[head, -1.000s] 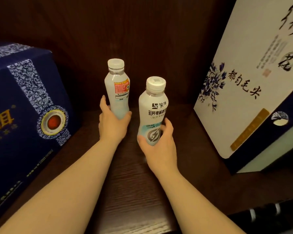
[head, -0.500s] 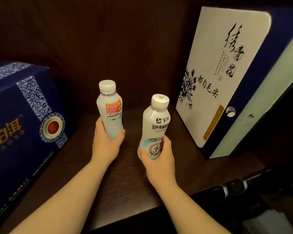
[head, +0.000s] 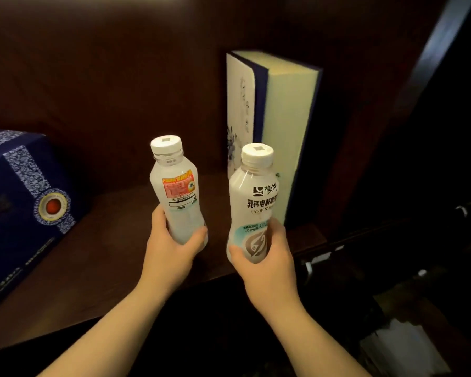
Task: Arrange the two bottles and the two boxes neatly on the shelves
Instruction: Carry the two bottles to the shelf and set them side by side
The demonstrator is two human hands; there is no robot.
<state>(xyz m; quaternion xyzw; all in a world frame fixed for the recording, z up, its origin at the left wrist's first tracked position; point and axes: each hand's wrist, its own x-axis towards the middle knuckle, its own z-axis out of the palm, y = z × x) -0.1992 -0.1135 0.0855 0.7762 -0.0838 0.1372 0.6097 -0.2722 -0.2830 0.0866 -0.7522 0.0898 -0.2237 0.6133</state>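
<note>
My left hand (head: pixel 169 251) grips the lower part of a white bottle with a red label (head: pixel 176 189), held upright over the dark wooden shelf (head: pixel 106 248). My right hand (head: pixel 267 262) holds a second white bottle with black lettering (head: pixel 252 202), also upright, near the shelf's front edge. A dark blue box with a patterned band (head: pixel 25 202) lies on the shelf at the left. A white and blue box (head: pixel 269 137) stands upright at the right, behind the right bottle.
The shelf's dark back panel (head: pixel 120 77) closes the far side. A dark upright side panel (head: pixel 365 131) stands right of the white box. Below and to the right lie dim objects, among them something pale (head: pixel 403 346).
Both hands have drawn the bottles back toward the shelf's front edge and a little rightward. The view has pulled away, so both boxes look smaller and the white box shows its edge.
</note>
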